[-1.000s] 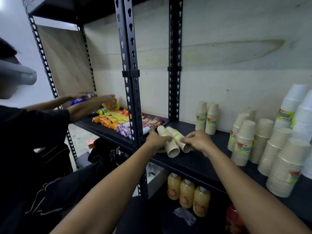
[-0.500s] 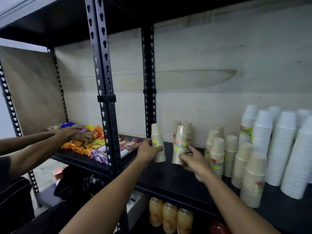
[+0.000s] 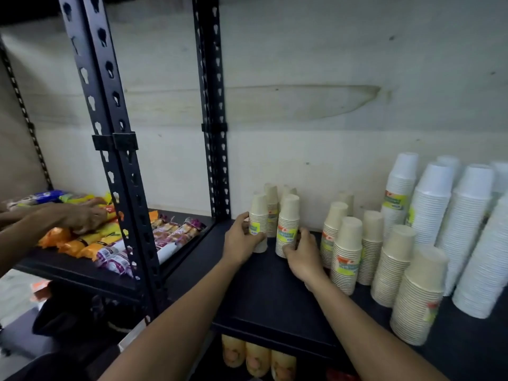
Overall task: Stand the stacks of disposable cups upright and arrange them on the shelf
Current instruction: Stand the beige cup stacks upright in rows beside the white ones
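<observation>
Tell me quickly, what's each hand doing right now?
Left hand: grips the left stack, upright on the shelf.
Right hand: grips the right stack, also upright.

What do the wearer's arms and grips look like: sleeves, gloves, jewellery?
Left forearm and right forearm are bare, no sleeves in view. Left grip and right grip are ungloved; no watch, bands or rings visible. Dim light hides fine marks.

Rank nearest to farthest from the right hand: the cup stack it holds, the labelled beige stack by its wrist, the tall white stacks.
1. Cup stack: held in the right hand.
2. Labelled beige stack: just right of the wrist.
3. Tall white stacks: far right, rear.
</observation>
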